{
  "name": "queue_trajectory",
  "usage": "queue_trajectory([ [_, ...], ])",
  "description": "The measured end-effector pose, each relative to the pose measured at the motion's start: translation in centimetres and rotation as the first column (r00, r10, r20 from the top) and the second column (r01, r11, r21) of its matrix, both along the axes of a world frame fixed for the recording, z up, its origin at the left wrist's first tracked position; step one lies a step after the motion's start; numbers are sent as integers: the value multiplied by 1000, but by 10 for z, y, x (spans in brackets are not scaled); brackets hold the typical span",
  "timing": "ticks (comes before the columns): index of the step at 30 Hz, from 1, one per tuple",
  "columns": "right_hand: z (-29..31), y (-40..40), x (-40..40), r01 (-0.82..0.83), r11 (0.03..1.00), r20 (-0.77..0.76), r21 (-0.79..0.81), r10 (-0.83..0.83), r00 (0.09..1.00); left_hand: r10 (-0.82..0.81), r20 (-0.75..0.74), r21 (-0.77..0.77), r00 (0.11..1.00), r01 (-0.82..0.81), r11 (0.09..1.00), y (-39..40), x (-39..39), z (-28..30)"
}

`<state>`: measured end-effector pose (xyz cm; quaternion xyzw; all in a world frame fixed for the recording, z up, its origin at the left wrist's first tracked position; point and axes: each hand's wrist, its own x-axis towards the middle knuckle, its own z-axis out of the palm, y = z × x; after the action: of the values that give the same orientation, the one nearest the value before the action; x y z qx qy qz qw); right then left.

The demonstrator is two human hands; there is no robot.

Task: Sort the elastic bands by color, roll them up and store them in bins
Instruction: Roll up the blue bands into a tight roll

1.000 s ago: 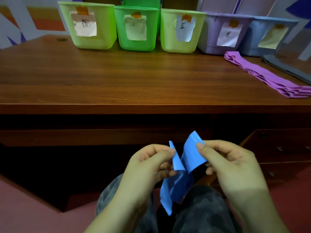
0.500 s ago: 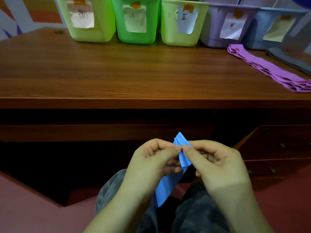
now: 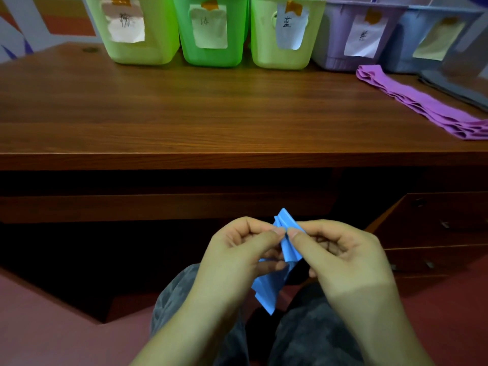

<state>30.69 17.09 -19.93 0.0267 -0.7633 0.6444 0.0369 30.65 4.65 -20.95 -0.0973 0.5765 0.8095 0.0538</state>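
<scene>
One blue band [image 3: 266, 286] is being worked on in the lap, below the front edge of the counter [image 3: 184, 114]; left hand [image 3: 237, 257] and right hand [image 3: 340, 257] are both curling round its upper end, thumb tips nearly meeting and pinching the gathered folds, while the loose tail is hanging down between the knees; it looks like rolling is only starting, since most of the band is still flat and unrolled; five bins are standing in a row at the back of the counter, each with a taped paper label: a light green bin [image 3: 140, 48], a green bin [image 3: 211, 54], a second light green bin [image 3: 282, 54], a purple bin [image 3: 340, 48] and a blue bin [image 3: 412, 56]; what is inside them cannot be told from this angle; purple bands [image 3: 422, 101] are lying flat in a stack at the right of the counter, near the purple bin, with grey bands [image 3: 459, 91] just beyond them; both stacks are still waiting to be rolled and binned, so plenty seems left.
</scene>
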Motion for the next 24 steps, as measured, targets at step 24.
queue_trajectory([
  [24,12,-2,6,-18,994,77,-104,26,997,-14,30,-1,999,14,1000,-4,3,3],
])
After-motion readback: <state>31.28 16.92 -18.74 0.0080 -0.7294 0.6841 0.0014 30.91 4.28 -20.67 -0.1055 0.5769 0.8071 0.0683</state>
